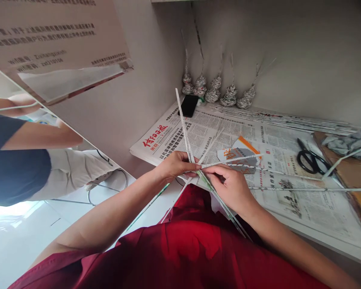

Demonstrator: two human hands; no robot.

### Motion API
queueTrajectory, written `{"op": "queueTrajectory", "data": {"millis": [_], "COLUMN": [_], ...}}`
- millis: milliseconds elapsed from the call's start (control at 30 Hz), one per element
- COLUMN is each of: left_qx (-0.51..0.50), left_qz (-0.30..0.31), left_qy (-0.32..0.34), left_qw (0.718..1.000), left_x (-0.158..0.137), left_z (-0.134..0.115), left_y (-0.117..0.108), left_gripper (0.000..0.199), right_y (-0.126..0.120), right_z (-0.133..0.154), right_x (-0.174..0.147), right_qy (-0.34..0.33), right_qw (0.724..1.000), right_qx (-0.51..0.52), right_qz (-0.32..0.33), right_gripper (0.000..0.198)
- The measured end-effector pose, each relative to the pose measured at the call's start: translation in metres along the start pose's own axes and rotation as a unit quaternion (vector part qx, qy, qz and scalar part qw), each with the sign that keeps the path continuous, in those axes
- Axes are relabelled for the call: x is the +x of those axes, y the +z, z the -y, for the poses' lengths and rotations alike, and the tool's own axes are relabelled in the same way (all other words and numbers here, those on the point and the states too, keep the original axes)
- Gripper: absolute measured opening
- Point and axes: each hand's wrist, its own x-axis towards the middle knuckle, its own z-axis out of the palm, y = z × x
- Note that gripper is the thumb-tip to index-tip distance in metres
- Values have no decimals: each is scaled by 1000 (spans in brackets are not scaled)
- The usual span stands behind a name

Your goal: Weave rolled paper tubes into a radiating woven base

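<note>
Several thin rolled-newspaper sticks cross one another in a star shape just above my lap, at the table's front edge. My left hand pinches them at the crossing between thumb and fingers. Close beside it on the right, my right hand is closed, its fingertips on the sticks near the same crossing. Some stick ends point up and right over the table, and others hang down towards my red clothing. How the sticks interlace under my fingers is hidden.
Newspaper covers the table. Several woven paper gourds line the back, near a black phone. A bundle of paper sticks, black-handled scissors and a crumpled grey cloth or bag lie right. Left, beyond a partition, another person is present.
</note>
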Motion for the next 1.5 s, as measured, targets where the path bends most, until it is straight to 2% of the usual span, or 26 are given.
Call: {"op": "queueTrajectory", "data": {"millis": [100, 200, 300, 367, 433, 633, 700, 833, 867, 933, 1033, 1100, 1267, 1367, 1500], "left_qx": [9, 10, 16, 25, 37, 76, 70, 53, 51, 48, 46, 47, 48, 46, 56], "left_qz": [-23, -45, -47, -37, -31, -36, -32, -24, -22, -23, -34, -35, -29, -33, -43], "left_qy": [22, 51, 68, 74, 82, 99, 100, 101, 101, 100, 95, 92, 102, 105, 101], "left_qw": [999, 998, 996, 996, 995, 992, 992, 993, 993, 994, 994, 994, 993, 993, 992], "left_x": [2, 5, 5, 5, 5, 4, 2, 0, -1, -1, 0, 1, 3, 3, 3], "left_z": [2, 3, 1, -1, -2, -2, -2, -5, -6, -8, -10, -10, -11, -14, -18], "left_y": [3, 6, 10, 11, 12, 5, 3, 3, 4, 4, 3, 3, 4, 6, 5], "left_gripper": [26, 26, 27, 26, 26, 22, 23, 26, 26, 26, 27, 28, 28, 26, 19], "right_y": [1, 1, 0, -1, -2, 0, 1, 1, 1, -1, -8, -13, -24, -29, -38], "right_z": [0, 0, 0, 1, 3, 5, 6, 6, 6, 7, 6, 2, -8, -9, -9], "right_x": [0, 3, 10, 17, 25, 35, 35, 35, 36, 37, 41, 46, 53, 53, 54], "right_qy": [22, 90, 185, 229, 252, 269, 285, 337, 340, 331, 321, 335, 361, 356, 331], "right_qw": [999, 987, 935, 897, 882, 877, 858, 797, 791, 801, 816, 800, 756, 753, 762], "right_qx": [34, 131, 302, 376, 393, 392, 424, 500, 507, 497, 471, 483, 537, 546, 543], "right_qz": [-17, -18, -17, -40, -66, -68, -56, -43, -38, -40, -93, -119, -98, -85, -123], "right_gripper": [18, 17, 22, 25, 26, 23, 22, 17, 14, 11, 8, 9, 34, 40, 25]}}
